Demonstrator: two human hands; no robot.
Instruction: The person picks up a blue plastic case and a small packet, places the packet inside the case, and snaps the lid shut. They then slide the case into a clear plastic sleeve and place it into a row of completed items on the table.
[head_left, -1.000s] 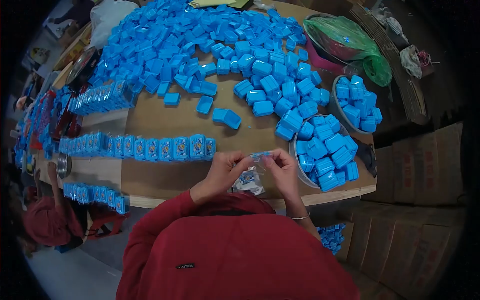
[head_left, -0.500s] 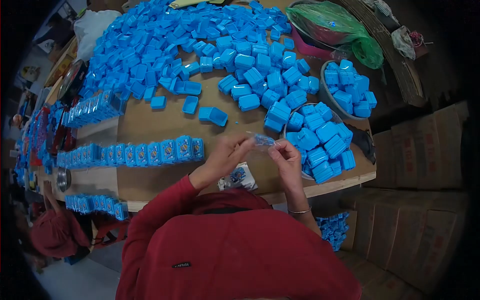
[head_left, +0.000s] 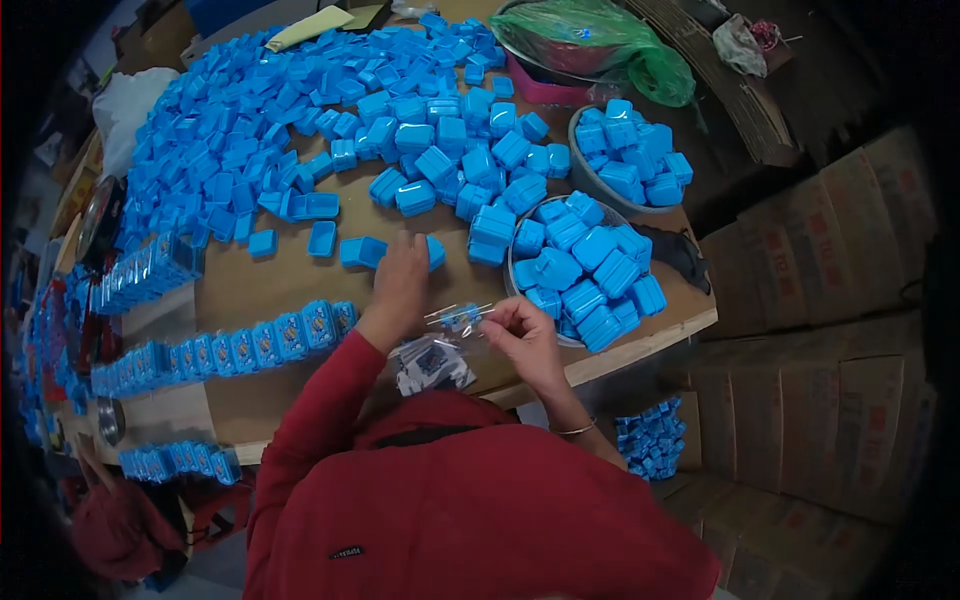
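My left hand (head_left: 402, 285) is closed on a blue plastic box (head_left: 436, 253), which is partly hidden by the fingers. Just left of that hand lies another open blue piece (head_left: 360, 252). In my right hand (head_left: 525, 338) the fingertips pinch a clear plastic bag (head_left: 462, 318) with a printed picture on it, held just over the tabletop. Below the bag, near the table's front edge, rests a stack of printed clear bags (head_left: 434, 366).
Loose blue boxes (head_left: 230, 130) heap at the back left. Closed boxes fill a near basin (head_left: 515, 280) and a far basin (head_left: 580, 165). Bagged boxes (head_left: 240, 350) stand in rows at left. Cartons (head_left: 800, 270) stack at right; another person (head_left: 120, 530) sits lower left.
My left hand has left the bag and moved forward to the blue boxes. My right hand keeps the bag. The whole view has shifted, moving the table leftward in the picture.
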